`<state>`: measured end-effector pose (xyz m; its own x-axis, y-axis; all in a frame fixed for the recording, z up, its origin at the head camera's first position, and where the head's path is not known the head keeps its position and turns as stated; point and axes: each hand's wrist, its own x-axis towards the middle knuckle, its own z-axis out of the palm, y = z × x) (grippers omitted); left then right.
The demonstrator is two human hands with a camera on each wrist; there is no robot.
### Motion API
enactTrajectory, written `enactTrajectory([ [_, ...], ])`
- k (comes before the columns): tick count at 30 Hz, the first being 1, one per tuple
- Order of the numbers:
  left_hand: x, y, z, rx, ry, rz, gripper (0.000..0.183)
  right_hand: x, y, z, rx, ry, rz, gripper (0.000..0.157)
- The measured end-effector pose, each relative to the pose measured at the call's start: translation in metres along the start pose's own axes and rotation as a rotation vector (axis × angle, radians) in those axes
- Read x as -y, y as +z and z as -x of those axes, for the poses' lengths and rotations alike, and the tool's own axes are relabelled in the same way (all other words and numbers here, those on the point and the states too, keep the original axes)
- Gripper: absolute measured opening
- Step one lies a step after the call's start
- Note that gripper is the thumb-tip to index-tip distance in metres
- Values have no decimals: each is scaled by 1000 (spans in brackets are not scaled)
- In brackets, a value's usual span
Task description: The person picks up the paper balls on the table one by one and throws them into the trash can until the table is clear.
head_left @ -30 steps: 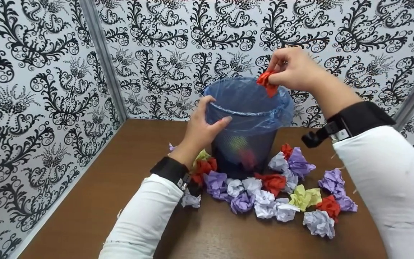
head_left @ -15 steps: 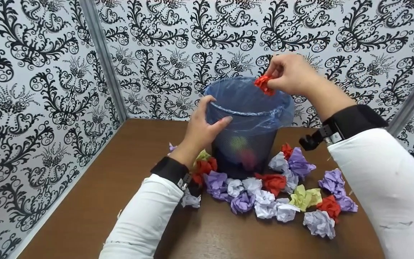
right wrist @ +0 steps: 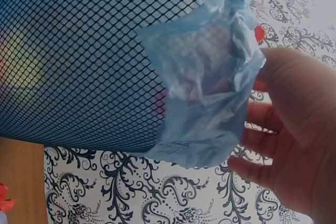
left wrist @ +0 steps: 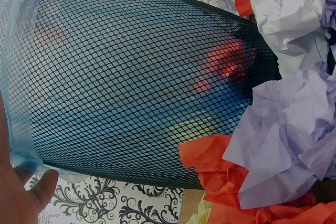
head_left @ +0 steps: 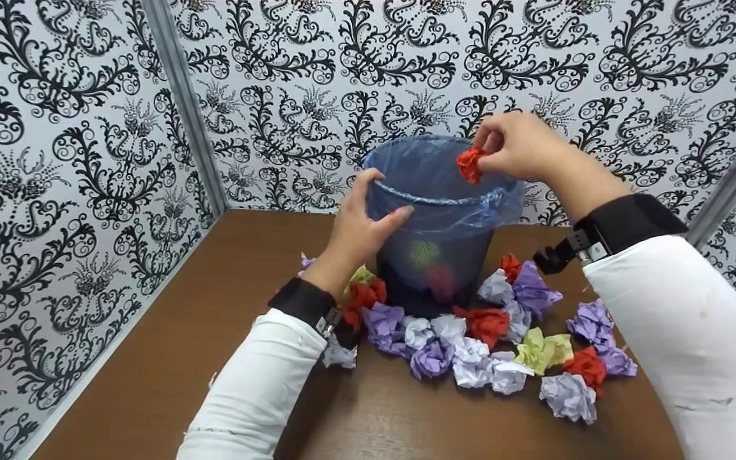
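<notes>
A dark mesh wastebasket [head_left: 406, 281] stands upright at the back of the table, lined with a blue plastic bag [head_left: 457, 217] folded over its rim. My left hand [head_left: 355, 227] grips the rim at the left, a finger hooked over the edge and the thumb outside. Over the right part of the opening, my right hand [head_left: 521, 150] pinches a crumpled ball of red paper [head_left: 469, 167] by fingers and thumb. Yellow and red shapes show through the mesh, blurred by the bag. In the left wrist view, the mesh wall [left wrist: 131, 77] fills the middle.
Several crumpled paper balls lie around the wastebasket's foot, among them a yellow one [head_left: 540, 351], a grey-white one [head_left: 568, 397] and a purple one [head_left: 430, 359]. The brown table [head_left: 170, 358] meets patterned walls [head_left: 291, 115] at the back and left.
My right hand has come down toward the wastebasket's opening, still pinching the red paper, which looks more compact than a second ago. The left hand has stayed on the rim.
</notes>
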<state>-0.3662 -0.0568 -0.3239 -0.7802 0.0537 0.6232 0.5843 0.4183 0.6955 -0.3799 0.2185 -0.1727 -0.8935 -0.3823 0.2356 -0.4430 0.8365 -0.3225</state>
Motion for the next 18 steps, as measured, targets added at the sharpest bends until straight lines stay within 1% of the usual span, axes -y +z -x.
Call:
enactTrajectory([
  [3,0,1,0,-5,4,-1,72,-3,2,3,25,17,4,35],
  [6,1,1,1,-12,8,-7,71,-4,3,5,24,15,-4,39],
  [10,2,1,1,-13,7,-17,72,-6,2,12,0,4,-45,36],
  [15,2,0,0,3,-3,-6,72,-15,-3,32,-26,-48,-76,34],
  [18,3,0,0,9,-1,10,70,-26,-4,47,-48,-77,-53,36],
])
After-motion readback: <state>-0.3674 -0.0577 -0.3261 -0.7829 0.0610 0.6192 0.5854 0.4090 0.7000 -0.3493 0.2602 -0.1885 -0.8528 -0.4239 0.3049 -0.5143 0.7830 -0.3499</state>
